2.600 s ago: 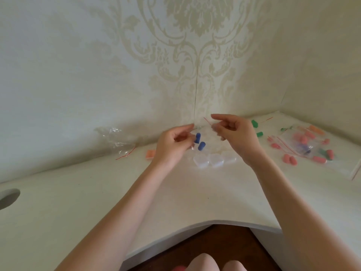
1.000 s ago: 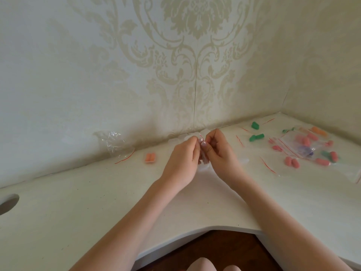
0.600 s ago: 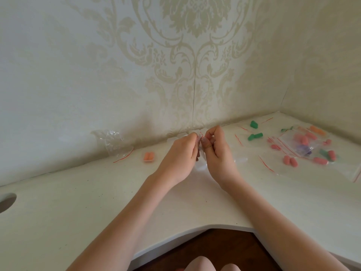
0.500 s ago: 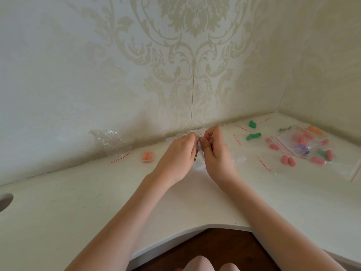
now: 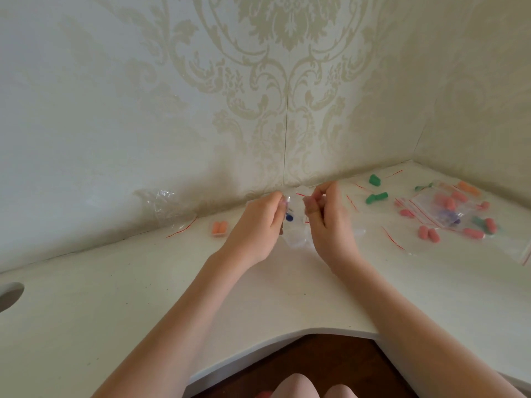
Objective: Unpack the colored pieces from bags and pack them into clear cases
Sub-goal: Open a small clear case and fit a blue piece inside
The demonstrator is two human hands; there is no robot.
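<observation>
Above the white corner desk [image 5: 143, 297], my left hand [image 5: 255, 228] and my right hand [image 5: 327, 222] each pinch one side of a small clear zip bag [image 5: 296, 205] with a red seal line. A blue piece [image 5: 289, 217] shows inside the bag between my hands. Clear cases [image 5: 296, 239] lie on the desk under the bag, partly hidden by my hands. Green pieces [image 5: 376, 197] and pink pieces [image 5: 428, 234] lie to the right.
A crumpled empty bag [image 5: 169, 208] sits by the wall at the left, with an orange pair [image 5: 219, 228] beside it. More clear bags holding pink, purple and green pieces [image 5: 448, 208] cover the right side. A round hole [image 5: 8, 295] opens at the desk's left edge.
My hands, pressed together on the bag half a second ago, have pulled apart sideways, spreading the bag's top. The blue piece now shows between them.
</observation>
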